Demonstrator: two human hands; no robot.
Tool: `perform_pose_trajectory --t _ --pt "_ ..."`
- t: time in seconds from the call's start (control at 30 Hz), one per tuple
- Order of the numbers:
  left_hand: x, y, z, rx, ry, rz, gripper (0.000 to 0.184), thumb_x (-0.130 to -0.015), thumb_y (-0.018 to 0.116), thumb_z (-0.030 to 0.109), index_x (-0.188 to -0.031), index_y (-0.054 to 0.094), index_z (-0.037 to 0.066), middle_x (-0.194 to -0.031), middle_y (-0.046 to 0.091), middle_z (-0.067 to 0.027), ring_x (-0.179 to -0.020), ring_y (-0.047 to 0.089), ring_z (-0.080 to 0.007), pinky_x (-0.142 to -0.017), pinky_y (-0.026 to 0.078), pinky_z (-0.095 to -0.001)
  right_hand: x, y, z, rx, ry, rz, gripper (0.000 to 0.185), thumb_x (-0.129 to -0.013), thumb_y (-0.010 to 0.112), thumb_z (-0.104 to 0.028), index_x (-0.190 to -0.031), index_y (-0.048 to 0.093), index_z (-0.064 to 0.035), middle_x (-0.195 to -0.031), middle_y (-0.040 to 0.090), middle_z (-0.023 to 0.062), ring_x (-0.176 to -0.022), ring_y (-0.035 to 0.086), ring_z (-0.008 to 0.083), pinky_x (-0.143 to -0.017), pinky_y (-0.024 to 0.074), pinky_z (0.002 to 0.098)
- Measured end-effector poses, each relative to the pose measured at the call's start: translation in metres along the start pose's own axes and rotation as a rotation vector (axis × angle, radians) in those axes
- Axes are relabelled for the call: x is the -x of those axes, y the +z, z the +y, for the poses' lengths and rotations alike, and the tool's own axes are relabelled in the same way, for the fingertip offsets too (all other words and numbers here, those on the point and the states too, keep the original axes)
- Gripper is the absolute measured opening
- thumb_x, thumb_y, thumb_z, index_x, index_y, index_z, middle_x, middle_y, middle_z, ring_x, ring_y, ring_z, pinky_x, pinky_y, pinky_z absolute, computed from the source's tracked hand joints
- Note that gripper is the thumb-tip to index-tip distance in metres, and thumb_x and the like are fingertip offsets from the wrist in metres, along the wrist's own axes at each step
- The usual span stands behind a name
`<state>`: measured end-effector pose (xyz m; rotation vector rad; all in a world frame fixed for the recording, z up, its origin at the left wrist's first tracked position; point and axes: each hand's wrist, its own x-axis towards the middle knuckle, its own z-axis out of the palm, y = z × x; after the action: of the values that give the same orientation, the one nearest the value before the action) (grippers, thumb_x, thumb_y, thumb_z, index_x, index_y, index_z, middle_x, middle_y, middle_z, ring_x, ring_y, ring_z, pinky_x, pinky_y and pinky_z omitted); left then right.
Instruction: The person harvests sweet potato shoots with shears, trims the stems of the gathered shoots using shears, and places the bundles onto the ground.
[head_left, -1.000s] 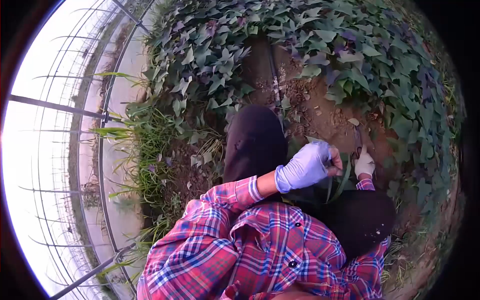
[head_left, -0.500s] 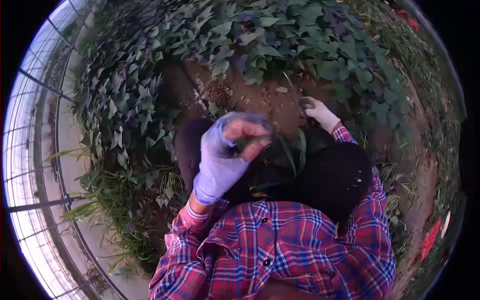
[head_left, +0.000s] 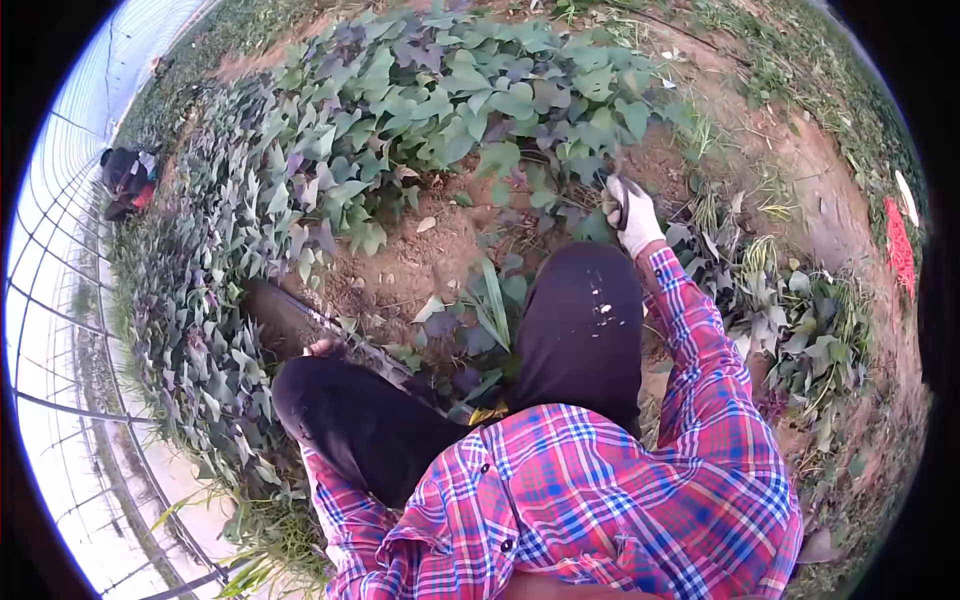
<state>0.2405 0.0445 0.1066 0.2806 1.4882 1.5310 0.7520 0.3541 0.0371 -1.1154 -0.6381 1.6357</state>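
My right hand (head_left: 632, 215), in a white glove, is closed at the edge of the leafy vines (head_left: 470, 95). A dark shape shows along its curled fingers; I cannot make out what it is. Beyond my left knee (head_left: 320, 390), only a small part of my left hand (head_left: 325, 347) shows, low to the ground. The knee hides the rest, so its grip does not show. Close to that hand, a thin dark hose-like line (head_left: 365, 350) runs across the soil. Bare brown soil (head_left: 400, 260) with small clods and loose leaves lies between the hands.
A wire fence (head_left: 70, 330) stands along the left side. Farther off, near the fence, a crouching person (head_left: 128, 180) in dark clothes is visible. Pulled vines (head_left: 800, 330) lie to my right. Red netting (head_left: 898, 250) is at the far right edge.
My left hand has dropped from in front of my body to behind the left knee. The view has shifted and brightened. My right hand now sits higher in the view, against the vines.
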Motion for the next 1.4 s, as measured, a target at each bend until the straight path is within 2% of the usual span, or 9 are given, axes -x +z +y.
perform_pose_trajectory --t 0.17,0.23,0.27,0.33,0.93,1.1,1.17,1.27,1.4 --pt "0.000 -0.015 0.001 -0.050 -0.149 -0.195 0.062 -0.092 0.039 0.055 -0.121 0.050 0.002 -0.113 0.058 -0.0198 -0.095 0.060 -0.0350 -0.087 0.048 -0.0463 -0.034 0.007 0.020 0.243 -0.179 0.051 0.022 -0.089 0.060 -0.023 -0.103 0.058 -0.0061 -0.072 0.054 -0.0006 -0.055 0.049 0.0049 -0.042 0.0339 0.0183" --pt "0.011 -0.014 0.017 -0.197 -0.182 -0.215 0.071 -0.089 0.032 0.062 -0.122 0.049 0.001 -0.109 0.060 -0.0213 -0.095 0.060 -0.0364 -0.083 0.050 -0.0479 -0.082 0.011 0.073 1.076 -0.679 0.023 0.038 -0.085 0.054 -0.025 -0.115 0.058 -0.0035 -0.097 0.065 0.0188 -0.087 0.064 0.0309 -0.075 0.0495 0.0369" --pt "0.019 -0.008 0.024 -0.217 -0.175 -0.223 0.071 -0.089 0.032 0.062 -0.122 0.049 0.001 -0.109 0.060 -0.0213 -0.095 0.060 -0.0364 -0.083 0.050 -0.0479 -0.059 0.039 0.055 1.203 -0.257 -0.154 0.044 -0.080 0.056 -0.028 -0.117 0.058 -0.0042 -0.110 0.060 0.0232 -0.103 0.057 0.0380 -0.090 0.0445 0.0396" --pt "0.047 0.012 0.034 0.190 -0.159 -0.614 0.070 -0.090 0.034 0.059 -0.121 0.049 -0.002 -0.105 0.061 -0.0219 -0.095 0.061 -0.0350 -0.081 0.051 -0.0479 -0.049 0.050 0.079 1.407 -0.400 -0.241 0.040 -0.080 0.055 -0.022 -0.117 0.057 -0.0066 -0.100 0.064 0.0207 -0.095 0.060 0.0376 -0.084 0.0474 0.0443" --pt "0.010 0.164 0.052 -0.290 -0.365 -0.835 0.069 -0.080 0.063 0.048 -0.119 0.049 -0.008 -0.099 0.063 -0.0164 -0.088 0.063 -0.0217 -0.083 0.048 -0.0319 -0.041 0.033 -0.050 1.683 -0.429 -0.401 0.043 -0.076 0.061 -0.026 -0.111 0.061 -0.0018 -0.091 0.063 0.0228 -0.088 0.061 0.0378 -0.081 0.0481 0.0410" --pt "-0.081 0.252 0.058 -0.788 -0.668 -1.525 0.056 -0.087 0.063 0.034 -0.128 0.047 -0.001 -0.102 0.064 -0.0106 -0.092 0.061 -0.0159 -0.086 0.046 -0.0281 -0.152 0.017 -0.064 2.160 -0.521 -0.217 0.034 -0.079 0.059 -0.027 -0.097 0.063 0.0017 -0.090 0.064 0.0222 -0.091 0.060 0.0386 -0.080 0.0483 0.0417" --pt "-0.118 0.293 0.062 -0.859 -0.446 -1.603 0.047 -0.088 0.063 0.031 -0.122 0.053 0.001 -0.103 0.064 -0.0075 -0.094 0.059 -0.0129 -0.085 0.047 -0.0278 -0.167 -0.001 -0.065 1.386 -0.518 0.168 0.048 -0.082 0.060 -0.038 -0.113 0.061 -0.0016 -0.098 0.066 0.0196 -0.092 0.063 0.0340 -0.082 0.0487 0.0382" --pt "-0.159 0.362 0.054 -0.931 -0.122 -1.561 0.030 -0.088 0.062 0.018 -0.114 0.059 0.003 -0.099 0.065 -0.0029 -0.091 0.059 -0.0100 -0.085 0.046 -0.0256 -0.181 -0.053 -0.052 1.284 -0.186 0.251 0.041 -0.086 0.060 -0.032 -0.115 0.062 -0.0035 -0.085 0.067 0.0093 -0.073 0.060 0.0125 -0.068 0.0471 0.0289" --pt "-0.202 0.452 -0.001 -0.866 0.069 -1.535 0.024 -0.090 0.057 0.014 -0.109 0.061 0.001 -0.096 0.067 -0.0033 -0.092 0.061 -0.0105 -0.084 0.047 -0.0255 -0.180 -0.090 0.002 1.119 -0.076 0.424 0.041 -0.089 0.056 -0.030 -0.123 0.056 -0.0062 -0.095 0.067 0.0117 -0.083 0.063 0.0160 -0.073 0.0476 0.0282"
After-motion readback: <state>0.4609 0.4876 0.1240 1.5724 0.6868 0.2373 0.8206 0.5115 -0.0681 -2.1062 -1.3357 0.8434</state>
